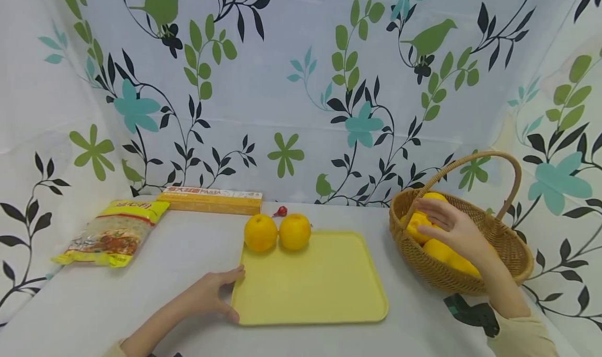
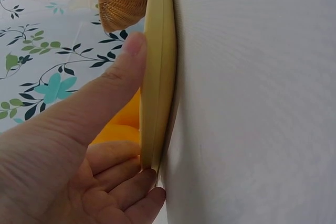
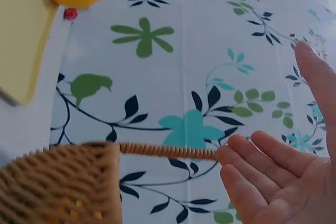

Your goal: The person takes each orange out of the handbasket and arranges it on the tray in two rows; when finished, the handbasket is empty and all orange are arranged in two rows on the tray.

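A yellow tray (image 1: 315, 284) lies on the table with two oranges, one orange (image 1: 261, 233) and another orange (image 1: 294, 232), side by side at its far left corner. My left hand (image 1: 209, 294) touches the tray's left edge, thumb and fingers spread apart along the rim. At the right stands a wicker basket (image 1: 514, 247) with several oranges (image 1: 438, 250) inside. My right hand (image 1: 453, 231) is over the basket beside its arched handle (image 1: 514, 171), fingers extended and holding nothing. In the right wrist view, the palm of that hand (image 3: 283, 182) shows bare near the handle.
A bag of dry food (image 1: 117, 229) and a long orange pasta box (image 1: 211, 200) lie at the back left. A small red object (image 1: 281, 211) sits behind the oranges. Patterned cloth (image 1: 291, 85) hangs behind the table.
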`<state>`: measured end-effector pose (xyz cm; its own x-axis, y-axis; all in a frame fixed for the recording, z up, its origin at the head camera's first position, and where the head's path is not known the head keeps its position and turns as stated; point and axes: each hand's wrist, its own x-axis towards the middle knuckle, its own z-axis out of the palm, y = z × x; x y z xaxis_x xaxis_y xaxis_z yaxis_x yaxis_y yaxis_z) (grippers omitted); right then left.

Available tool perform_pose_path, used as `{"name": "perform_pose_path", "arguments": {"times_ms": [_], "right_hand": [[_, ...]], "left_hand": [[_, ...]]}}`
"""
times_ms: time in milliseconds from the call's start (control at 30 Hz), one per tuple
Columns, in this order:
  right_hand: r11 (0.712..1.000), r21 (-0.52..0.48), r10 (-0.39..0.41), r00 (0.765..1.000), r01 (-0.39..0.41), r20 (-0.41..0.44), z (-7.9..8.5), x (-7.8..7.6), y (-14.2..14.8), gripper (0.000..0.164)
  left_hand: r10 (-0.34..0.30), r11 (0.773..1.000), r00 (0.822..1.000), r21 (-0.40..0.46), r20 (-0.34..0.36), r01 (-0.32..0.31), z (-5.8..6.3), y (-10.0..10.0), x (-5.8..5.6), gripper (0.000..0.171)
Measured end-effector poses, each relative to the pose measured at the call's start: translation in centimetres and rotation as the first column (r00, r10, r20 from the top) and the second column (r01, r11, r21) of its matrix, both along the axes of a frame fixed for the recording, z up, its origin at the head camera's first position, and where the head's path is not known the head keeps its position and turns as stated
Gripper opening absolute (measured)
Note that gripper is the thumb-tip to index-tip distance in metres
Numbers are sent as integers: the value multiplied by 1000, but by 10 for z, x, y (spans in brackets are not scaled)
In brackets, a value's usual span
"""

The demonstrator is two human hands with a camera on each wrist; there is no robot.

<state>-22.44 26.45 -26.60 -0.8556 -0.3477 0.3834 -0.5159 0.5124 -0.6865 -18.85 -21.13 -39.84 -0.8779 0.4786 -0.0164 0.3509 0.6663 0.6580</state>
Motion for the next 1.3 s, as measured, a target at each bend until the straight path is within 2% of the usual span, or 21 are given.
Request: {"name": "perform_pose_path", "arguments": {"times_ms": [133, 267, 433, 567, 733, 833, 1067, 1300], "right_hand": [[998, -8, -61, 998, 60, -29, -10, 9, 29, 51], [991, -20, -129, 991, 129, -32, -17, 11, 48, 52], [985, 13, -171, 985, 172, -21, -21, 10, 55, 54], [980, 44, -193, 980, 196, -52, -23, 12, 58, 55], [957, 103, -264, 962, 270, -67, -23, 13, 66, 60], [948, 142, -281, 959, 284, -40, -22, 13, 72, 64], [929, 247, -310, 945, 277, 108, -23, 14, 92, 76], [911, 334, -303, 943, 244, 137, -28, 10, 98, 78]], "left_hand": [[4, 1000, 1000, -12, -7, -4, 0, 0, 1, 92], [-3, 1000, 1000, -4, -16, 3, -1, 0, 0, 92], [-12, 1000, 1000, -6, -21, 11, -3, 0, 0, 91], [-12, 1000, 1000, -2, -17, 12, -2, 1, 1, 91], [-5, 1000, 1000, 4, -11, 5, 0, 1, 2, 92], [2, 1000, 1000, 7, 0, -2, 0, 0, 2, 92], [7, 1000, 1000, 4, 16, -7, -1, 2, 0, 92], [10, 1000, 1000, -5, 23, -10, 0, 1, 1, 92]]}}
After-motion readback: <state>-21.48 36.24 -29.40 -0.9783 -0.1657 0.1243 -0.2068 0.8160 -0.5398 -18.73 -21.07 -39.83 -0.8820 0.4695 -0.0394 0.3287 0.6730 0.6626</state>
